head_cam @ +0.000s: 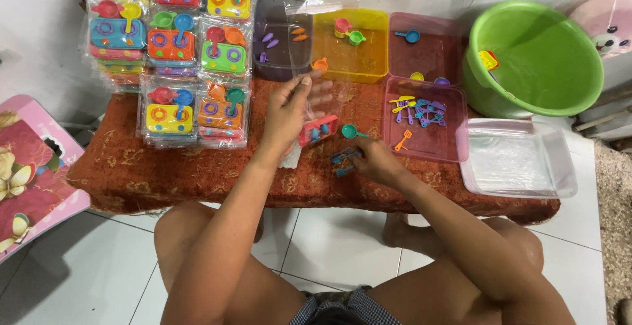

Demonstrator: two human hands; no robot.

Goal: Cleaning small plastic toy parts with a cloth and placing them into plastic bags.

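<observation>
Along the far edge of the brown cloth-covered bench [197, 173] stand open tubs. A grey tub [280, 61] holds a few purple and orange pieces, a yellow tub [349, 65] holds small cups, and a dark pink tub [428, 52] holds a blue ladle. Nearer, a pink tray [454, 147] carries a heap of tiny blue, purple and yellow utensils, with a clear tray [520, 160] of plastic bags at its right. A green basin [533, 61] sits far right. Stacked bagged toy stove sets [171, 55] fill the far left.

The left hand [286, 114] is curled around a clear plastic bag [322, 98], gripping it upright over the bench's middle. A red toy stove [318, 129] sits low in the bag, its long axis running left to right and tilted up at the right, with blue burners on its face. The right hand [375, 160] rests just right of it, fingers pinched on small blue utensils [343, 159] lying on the cloth, a teal cup [349, 131] just beyond.
</observation>
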